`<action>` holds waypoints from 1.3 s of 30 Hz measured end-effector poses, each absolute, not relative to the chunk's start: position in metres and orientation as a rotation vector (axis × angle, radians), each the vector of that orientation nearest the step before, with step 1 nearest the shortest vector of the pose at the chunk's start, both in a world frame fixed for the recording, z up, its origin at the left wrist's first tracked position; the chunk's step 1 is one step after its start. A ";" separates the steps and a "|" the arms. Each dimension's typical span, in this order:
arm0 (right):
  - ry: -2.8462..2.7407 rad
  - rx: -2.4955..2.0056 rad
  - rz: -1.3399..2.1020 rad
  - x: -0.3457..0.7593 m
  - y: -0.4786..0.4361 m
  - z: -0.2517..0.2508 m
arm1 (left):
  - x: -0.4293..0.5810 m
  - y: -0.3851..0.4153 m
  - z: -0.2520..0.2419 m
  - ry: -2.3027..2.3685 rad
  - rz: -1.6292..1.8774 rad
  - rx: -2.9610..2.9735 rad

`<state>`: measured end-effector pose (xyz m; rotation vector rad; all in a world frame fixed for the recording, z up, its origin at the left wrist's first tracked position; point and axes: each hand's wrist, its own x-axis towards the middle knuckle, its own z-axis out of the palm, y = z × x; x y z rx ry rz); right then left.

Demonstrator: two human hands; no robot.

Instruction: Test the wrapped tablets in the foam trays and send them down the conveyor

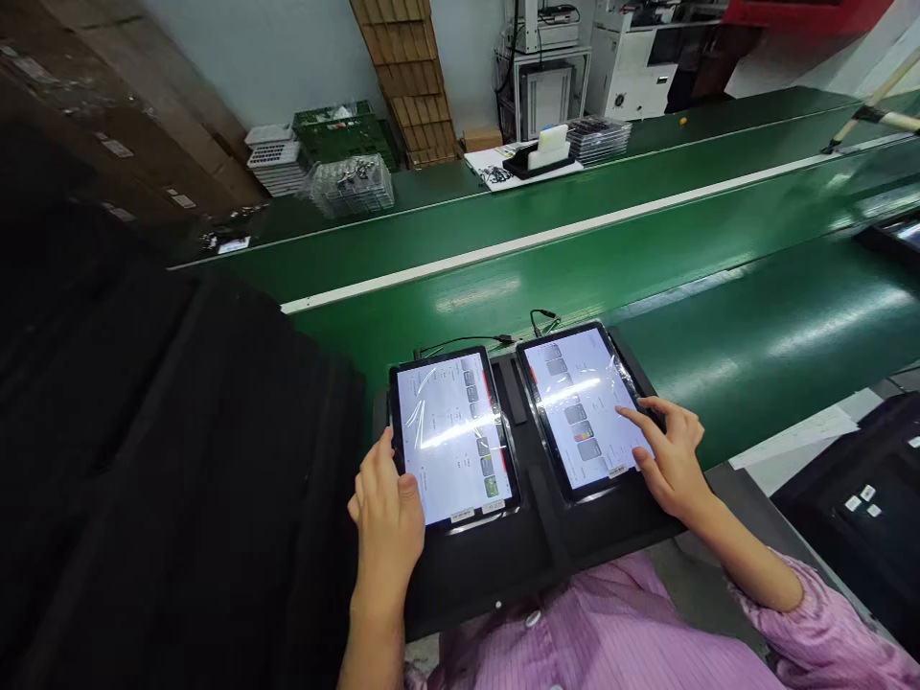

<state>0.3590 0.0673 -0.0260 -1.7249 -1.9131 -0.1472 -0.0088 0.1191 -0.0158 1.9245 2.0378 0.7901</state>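
Observation:
Two lit tablets lie side by side in a black foam tray (467, 575). My left hand (388, 513) rests at the near left edge of the left tablet (449, 431), its fingers stretched along the side and its thumb apart, by the screen. On the right tablet (596, 412), the index finger of my right hand (672, 455) is at the screen, while the thumb is near the lower right edge. That hand's fingers are spread and hold nothing. Both screens show rows of small tiles under glossy film. A black cable (464, 340) runs behind the left tablet.
A green conveyor belt (769, 316) runs beyond the tray, bounded by a white rail (517, 247). Stacked black foam trays (179, 498) rise close on my left. More black foam (855, 489) lies at right. Across the line are a green crate (337, 134) and bagged trays (356, 182).

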 end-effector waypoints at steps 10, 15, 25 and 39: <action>-2.293 -1.386 -0.146 0.346 0.067 -0.026 | -0.007 0.120 -0.009 1.945 0.927 1.944; -2.043 -1.442 -0.186 0.371 0.075 -0.009 | -0.007 0.119 -0.009 1.976 0.860 1.933; -1.989 -1.659 -0.185 0.394 0.103 -0.028 | -0.010 0.124 -0.008 1.978 0.810 1.974; -1.787 -1.725 -0.253 0.389 0.099 -0.025 | -0.007 0.123 -0.007 2.044 0.718 1.959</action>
